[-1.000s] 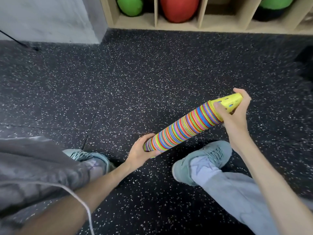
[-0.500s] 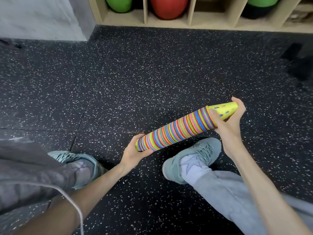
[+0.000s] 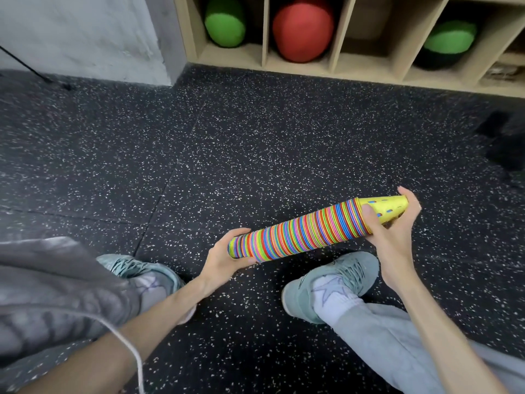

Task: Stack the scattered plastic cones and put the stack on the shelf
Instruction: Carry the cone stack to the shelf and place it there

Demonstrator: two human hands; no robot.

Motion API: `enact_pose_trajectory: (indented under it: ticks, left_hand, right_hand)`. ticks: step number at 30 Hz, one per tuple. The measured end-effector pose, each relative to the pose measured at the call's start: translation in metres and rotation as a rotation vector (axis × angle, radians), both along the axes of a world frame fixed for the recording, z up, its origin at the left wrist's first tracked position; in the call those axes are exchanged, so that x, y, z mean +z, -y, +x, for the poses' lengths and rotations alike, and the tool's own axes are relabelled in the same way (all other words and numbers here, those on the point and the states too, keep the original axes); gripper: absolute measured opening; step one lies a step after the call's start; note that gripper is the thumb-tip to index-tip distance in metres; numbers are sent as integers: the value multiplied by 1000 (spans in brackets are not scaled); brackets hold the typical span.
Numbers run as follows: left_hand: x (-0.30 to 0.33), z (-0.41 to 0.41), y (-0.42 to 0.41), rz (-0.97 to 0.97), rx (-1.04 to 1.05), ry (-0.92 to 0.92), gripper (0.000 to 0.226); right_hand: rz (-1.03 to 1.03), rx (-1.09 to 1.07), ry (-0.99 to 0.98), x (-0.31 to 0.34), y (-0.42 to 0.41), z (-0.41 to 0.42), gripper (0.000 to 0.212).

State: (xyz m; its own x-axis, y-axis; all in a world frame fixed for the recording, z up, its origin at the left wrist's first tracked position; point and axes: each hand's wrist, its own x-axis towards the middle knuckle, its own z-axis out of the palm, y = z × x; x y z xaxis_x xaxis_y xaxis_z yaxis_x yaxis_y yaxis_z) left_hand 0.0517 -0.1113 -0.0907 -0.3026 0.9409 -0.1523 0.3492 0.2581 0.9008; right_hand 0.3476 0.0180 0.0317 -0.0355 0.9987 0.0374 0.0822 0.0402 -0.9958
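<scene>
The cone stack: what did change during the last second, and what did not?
Little changed. The cone stack lies nearly level, as before, above the floor; the left hand still cups its wide end and the right hand still grips the yellow tip. The view now shows more of the shelf; whether the person moved closer is unclear. Nothing was let go.
</scene>
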Motion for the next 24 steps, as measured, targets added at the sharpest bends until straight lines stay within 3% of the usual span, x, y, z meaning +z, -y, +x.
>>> enact_pose_trajectory:
  ticks: [7,11,24]
  left_hand:
    - [66,-48,-9,134,29,-131,67]
    - [134,-71,-10,265,50,-191,66]
    - [361,-102,52,695,-5,-417,64]
  right_hand:
    - [150,2,-64,54,10,-40,77]
    - [236,-15,-177,101,18,-60,88]
    - [616,-72,-338,292,108,-72,87]
